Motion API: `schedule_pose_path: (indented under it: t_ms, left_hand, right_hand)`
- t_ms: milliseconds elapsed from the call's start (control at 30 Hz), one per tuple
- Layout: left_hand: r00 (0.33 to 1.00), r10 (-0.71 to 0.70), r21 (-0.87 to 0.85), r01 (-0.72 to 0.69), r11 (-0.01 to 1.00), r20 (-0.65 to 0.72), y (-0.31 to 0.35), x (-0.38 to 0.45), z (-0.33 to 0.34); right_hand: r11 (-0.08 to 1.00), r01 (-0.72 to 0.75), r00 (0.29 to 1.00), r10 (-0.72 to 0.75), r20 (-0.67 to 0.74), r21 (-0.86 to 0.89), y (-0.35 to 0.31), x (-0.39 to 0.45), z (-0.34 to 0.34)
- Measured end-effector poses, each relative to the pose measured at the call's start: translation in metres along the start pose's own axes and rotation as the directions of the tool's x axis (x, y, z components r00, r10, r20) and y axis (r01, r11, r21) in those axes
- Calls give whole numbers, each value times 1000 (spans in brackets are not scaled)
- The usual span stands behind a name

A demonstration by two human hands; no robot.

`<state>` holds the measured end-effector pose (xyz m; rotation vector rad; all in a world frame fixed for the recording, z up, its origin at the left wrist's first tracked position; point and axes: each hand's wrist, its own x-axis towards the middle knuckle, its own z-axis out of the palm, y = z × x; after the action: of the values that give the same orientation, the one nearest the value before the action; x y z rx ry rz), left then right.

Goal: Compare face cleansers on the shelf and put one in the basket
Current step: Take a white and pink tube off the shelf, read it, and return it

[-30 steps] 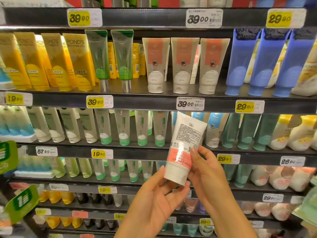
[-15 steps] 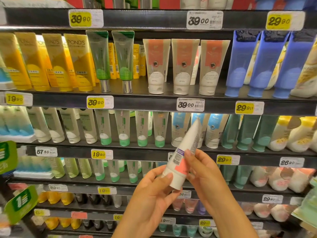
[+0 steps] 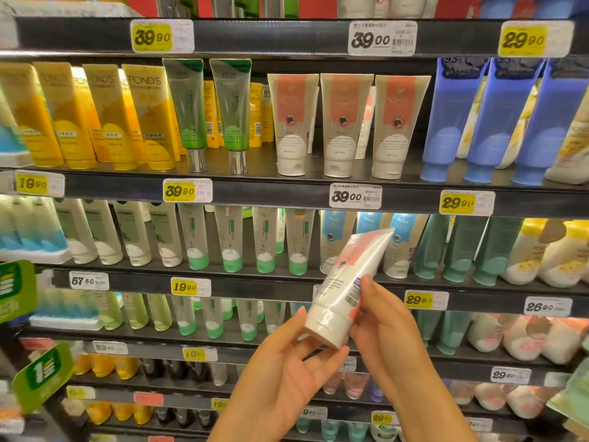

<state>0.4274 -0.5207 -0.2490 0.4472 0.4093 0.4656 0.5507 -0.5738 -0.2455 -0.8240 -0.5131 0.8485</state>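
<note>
Store shelving fills the view, and nearest the camera the left hand [image 3: 283,371] and right hand [image 3: 385,327] both pinch a white-and-coral cleanser tube [image 3: 345,288], tilted, cap end down. It looks light, soft-walled and glossy, best gripped near the stiff cap. Behind stand matching tubes [image 3: 345,122] and price tags [image 3: 355,196]; no basket shows.

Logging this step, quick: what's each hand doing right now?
Left hand: holding the white-and-coral cleanser tube at its cap end.
Right hand: pinching the same tube.
</note>
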Motion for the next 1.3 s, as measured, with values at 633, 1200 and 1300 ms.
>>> schedule_pose_path:
  t_ms: [633, 1200, 1300]
  left_hand:
    - [940, 341, 351, -324, 879, 13, -5, 13, -3]
    - [732, 599, 786, -560, 260, 324, 8, -3, -16]
    - [716, 600, 780, -581, 231, 356, 11, -8, -15]
  right_hand:
    - [992, -48, 998, 54, 42, -120, -13, 1, 1]
    - [991, -131, 991, 131, 11, 4, -2, -6, 17]
    - [992, -112, 994, 112, 0, 54, 1, -8, 22]
